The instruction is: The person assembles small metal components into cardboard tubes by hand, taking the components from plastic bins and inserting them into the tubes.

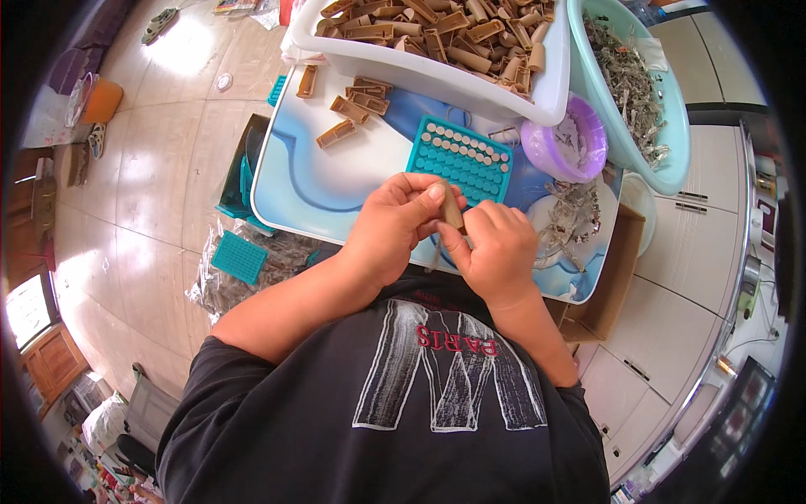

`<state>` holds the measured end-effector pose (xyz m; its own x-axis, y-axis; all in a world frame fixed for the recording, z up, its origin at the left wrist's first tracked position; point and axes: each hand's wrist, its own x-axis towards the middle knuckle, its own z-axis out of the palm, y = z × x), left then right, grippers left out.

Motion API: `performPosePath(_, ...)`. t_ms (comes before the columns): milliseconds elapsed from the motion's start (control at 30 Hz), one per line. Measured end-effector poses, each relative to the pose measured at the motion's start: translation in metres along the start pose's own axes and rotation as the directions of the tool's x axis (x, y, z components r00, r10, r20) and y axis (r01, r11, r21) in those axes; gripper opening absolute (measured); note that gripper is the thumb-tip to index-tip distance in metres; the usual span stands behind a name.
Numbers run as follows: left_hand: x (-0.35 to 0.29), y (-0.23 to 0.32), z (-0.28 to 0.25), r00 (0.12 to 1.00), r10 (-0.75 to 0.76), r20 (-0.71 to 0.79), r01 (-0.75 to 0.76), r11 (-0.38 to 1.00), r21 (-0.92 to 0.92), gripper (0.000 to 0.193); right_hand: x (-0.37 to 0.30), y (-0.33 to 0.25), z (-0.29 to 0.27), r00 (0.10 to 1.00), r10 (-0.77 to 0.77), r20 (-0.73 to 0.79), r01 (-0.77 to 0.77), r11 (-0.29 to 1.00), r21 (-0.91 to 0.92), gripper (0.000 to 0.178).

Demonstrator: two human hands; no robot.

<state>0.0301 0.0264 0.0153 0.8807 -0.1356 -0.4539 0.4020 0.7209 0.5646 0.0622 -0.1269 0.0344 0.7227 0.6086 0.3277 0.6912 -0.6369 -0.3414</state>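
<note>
Close in front of my body, both hands meet over the near side of the table. A tan-brown plastic casing is pinched between the thumb and fingers of my left hand. My right hand grips its lower end, fingers curled in. Just beyond them lies a teal tray with small round whitish discs in its upper rows. Several loose brown casings rest on the table's far left. At the right sits a pile of thin metallic parts.
A white bin full of brown casings stands at the table's far side. Beside it are a purple bowl and a pale green basin of metallic parts. The blue-and-white table has a cardboard box at its right.
</note>
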Motion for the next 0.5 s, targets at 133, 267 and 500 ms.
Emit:
performPosePath(133,-0.003,-0.002,0.009,0.993,0.042,-0.111,-0.04,0.999,0.019,0.018,-0.005,-0.001,0.011,1.0,-0.014,0.001,0.014,0.999,-0.031,0.033)
performPosePath(267,0.0,-0.001,0.002,0.987,0.143,-0.071,-0.132,0.98,0.148,0.016,-0.013,0.008,0.014,0.993,0.119,0.001,-0.117,0.978,0.173,0.03)
performPosePath(500,0.018,0.073,-0.053,0.586,0.799,0.137,-0.233,0.003,0.973,0.018,-0.068,0.098,-0.066,0.672,0.501,-0.546,-0.117,0.799,0.589,0.036)
